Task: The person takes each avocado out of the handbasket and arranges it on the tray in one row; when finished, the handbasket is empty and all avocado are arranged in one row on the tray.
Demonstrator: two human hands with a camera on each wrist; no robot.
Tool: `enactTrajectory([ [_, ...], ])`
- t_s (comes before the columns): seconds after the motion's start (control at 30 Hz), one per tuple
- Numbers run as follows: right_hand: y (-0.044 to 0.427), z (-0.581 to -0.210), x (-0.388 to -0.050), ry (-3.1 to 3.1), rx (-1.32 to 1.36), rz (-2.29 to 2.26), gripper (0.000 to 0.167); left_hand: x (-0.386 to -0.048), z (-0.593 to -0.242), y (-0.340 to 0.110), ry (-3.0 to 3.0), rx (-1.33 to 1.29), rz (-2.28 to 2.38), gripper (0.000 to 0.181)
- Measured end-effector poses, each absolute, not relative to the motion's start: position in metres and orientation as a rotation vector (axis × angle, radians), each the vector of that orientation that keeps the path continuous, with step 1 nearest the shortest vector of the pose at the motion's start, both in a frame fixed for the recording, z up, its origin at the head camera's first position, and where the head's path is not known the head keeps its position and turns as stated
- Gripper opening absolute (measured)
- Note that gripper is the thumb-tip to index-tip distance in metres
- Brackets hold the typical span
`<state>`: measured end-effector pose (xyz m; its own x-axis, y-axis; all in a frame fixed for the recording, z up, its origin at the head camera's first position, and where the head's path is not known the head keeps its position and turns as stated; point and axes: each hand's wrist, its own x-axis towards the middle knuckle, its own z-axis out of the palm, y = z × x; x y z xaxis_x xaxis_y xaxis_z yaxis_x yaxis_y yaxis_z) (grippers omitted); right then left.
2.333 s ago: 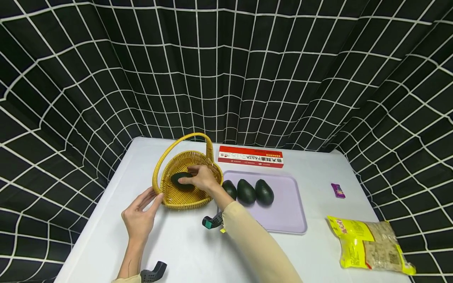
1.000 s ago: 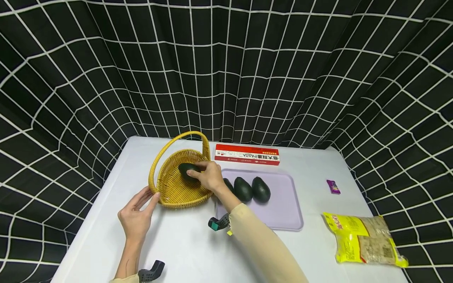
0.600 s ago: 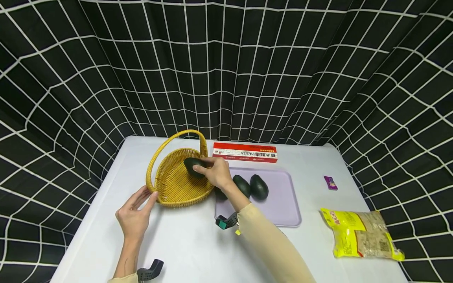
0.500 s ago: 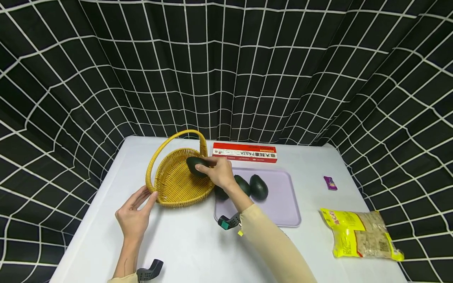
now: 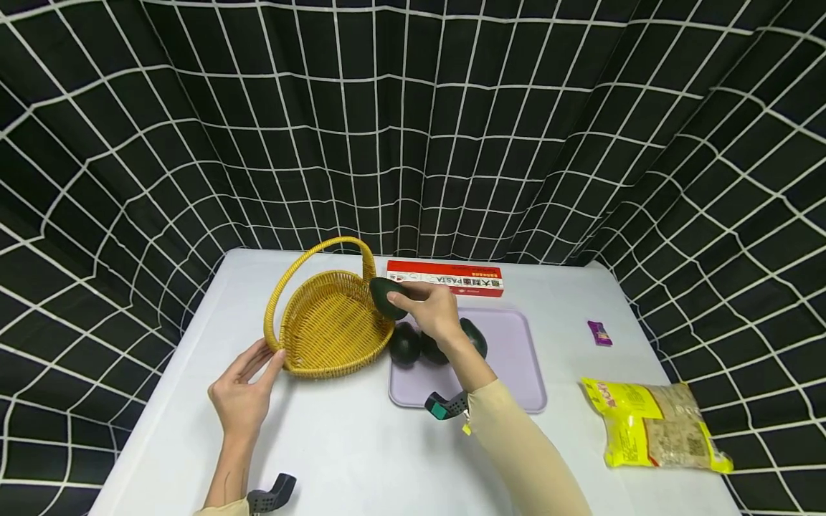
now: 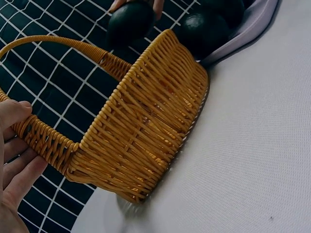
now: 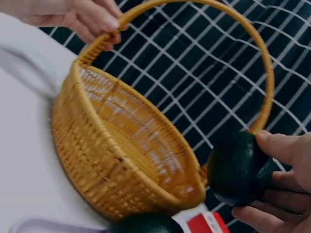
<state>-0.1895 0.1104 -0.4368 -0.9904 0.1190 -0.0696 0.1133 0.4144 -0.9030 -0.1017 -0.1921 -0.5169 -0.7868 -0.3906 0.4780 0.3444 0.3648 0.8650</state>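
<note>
My right hand (image 5: pixel 435 309) grips a dark green avocado (image 5: pixel 388 298), raised at the right rim of the yellow wicker basket (image 5: pixel 335 324). In the right wrist view the thumb and fingers hold that avocado (image 7: pixel 238 167) from one side. My left hand (image 5: pixel 242 390) pinches the base of the basket's handle on its left side; in the left wrist view the thumb (image 6: pixel 17 112) lies over the woven handle. No avocado shows inside the basket. Several avocados, one of them whole in sight (image 5: pixel 405 345), lie on the lilac tray (image 5: pixel 471 394), partly hidden by my right hand and forearm.
Behind the tray lies a red and white pasta box (image 5: pixel 445 276). A small purple packet (image 5: pixel 599 333) and a yellow bag (image 5: pixel 657 425) are on the right of the white table (image 5: pixel 348 444). A black gridded curtain (image 5: pixel 413 129) surrounds the table's back and sides.
My right hand has lifted the avocado out of the basket and carried it right, over the rim toward the tray. My left hand keeps its hold on the handle.
</note>
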Motion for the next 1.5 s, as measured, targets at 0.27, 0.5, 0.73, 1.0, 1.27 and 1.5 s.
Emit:
enactTrajectory([
  [0.27,0.145,-0.434,-0.184,-2.506,-0.345,1.776,0.047,-0.1,-0.517,-0.194,-1.977,0.035,-1.484,0.038],
  [0.5,0.177,-0.432,-0.177,-2.409,-0.422,1.829,0.048,-0.101,-0.519,-0.193,-1.981,0.022,-1.482,0.038],
  [0.73,0.213,-0.434,-0.165,-2.327,-0.529,1.874,0.055,-0.101,-0.518,-0.193,-1.979,0.021,-1.483,0.038],
  [1.0,0.248,-0.444,-0.146,-2.235,-0.685,1.888,0.058,-0.1,-0.516,-0.191,-1.968,0.014,-1.488,0.039],
  [1.27,0.268,-0.457,-0.129,-2.267,-0.862,1.807,0.064,-0.102,-0.517,-0.192,-1.973,0.016,-1.483,0.038],
  [1.5,0.277,-0.476,-0.116,-2.301,-0.925,1.737,0.067,-0.101,-0.518,-0.192,-1.979,0.033,-1.479,0.038],
])
